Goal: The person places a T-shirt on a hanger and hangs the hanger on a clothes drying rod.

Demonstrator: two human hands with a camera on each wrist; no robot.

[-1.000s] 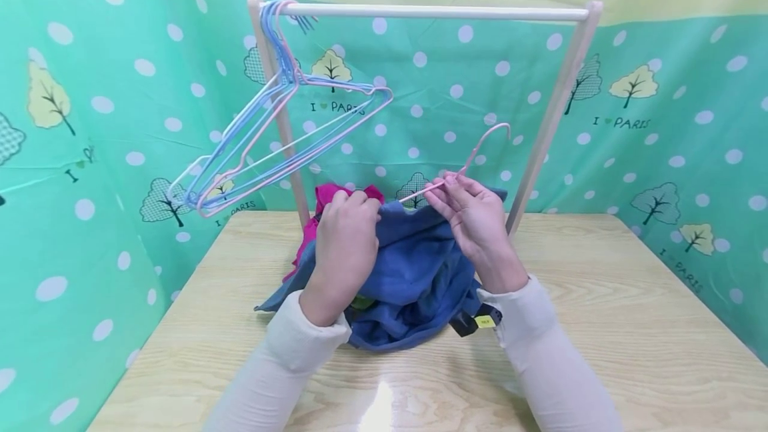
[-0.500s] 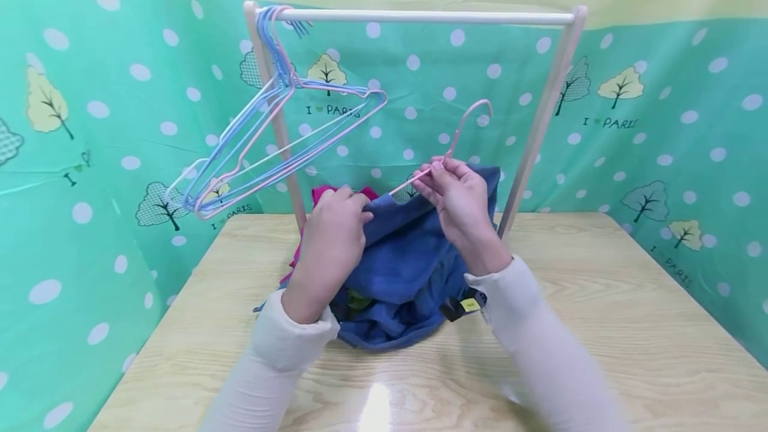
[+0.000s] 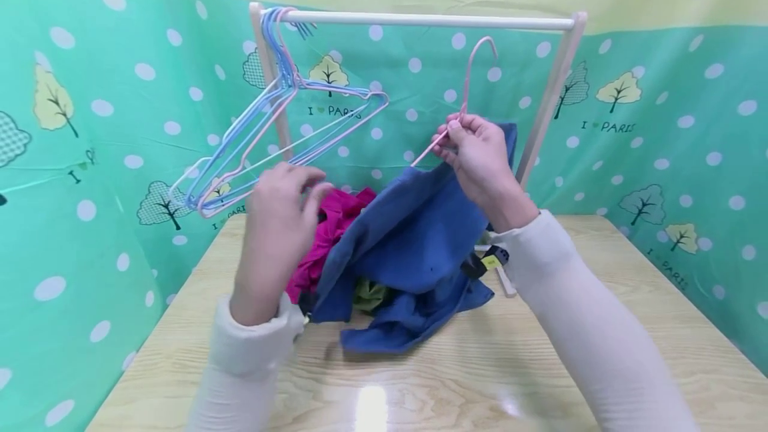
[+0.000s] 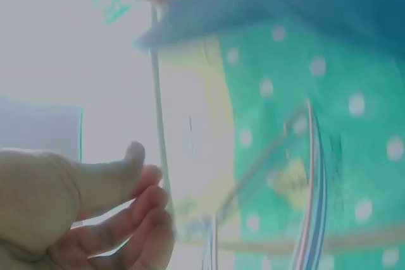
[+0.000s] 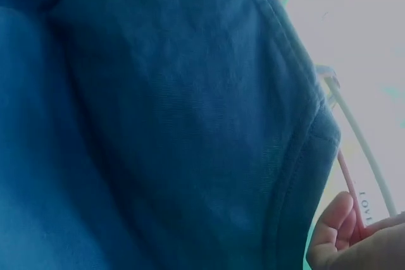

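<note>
Your right hand (image 3: 483,159) has thumb and fingers pinching the pink hanger (image 3: 467,79) at its neck, just below the hook; hook is up, tip curving right. One bare hanger arm slopes down-left into the blue garment (image 3: 420,239), which hangs tilted over mid-tabletop (image 3: 336,385), between left and right edges, lower folds resting on the wood. Rest of the hanger is hidden in the cloth. Your left hand (image 3: 279,232) is clear of the blue garment, over the tabletop's left half; fingers loosely curled, thumb tip close to the index finger. It's blurred and overlaps the hanging hangers (image 3: 292,85) in the head view; can't tell how far apart they are. Those are blue, pink and white, bunched at the left end of the rack's rail (image 3: 420,19). Rack stands toward the tabletop's far edge. Magenta cloth (image 3: 336,225) is heaped left of the blue garment; green cloth (image 3: 370,295) shows underneath. Black tag with yellow label (image 3: 492,261) sits by your right cuff.
</note>
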